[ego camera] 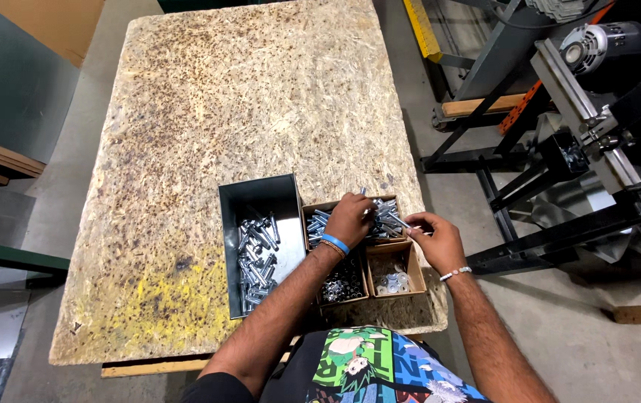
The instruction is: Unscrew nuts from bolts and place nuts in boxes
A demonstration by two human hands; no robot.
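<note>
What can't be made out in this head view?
- Left hand: fingertips buried among the bolts in the cardboard box; its grip is hidden by the back of the hand.
- Right hand: pinches something thin and silvery, too small to identify.
- Nut box: partly covered by the left forearm.
- Washers: too small to count.
- Metal bin: parts inside too small to tell apart.
- Machine: cut off by the top and right edges.
</note>
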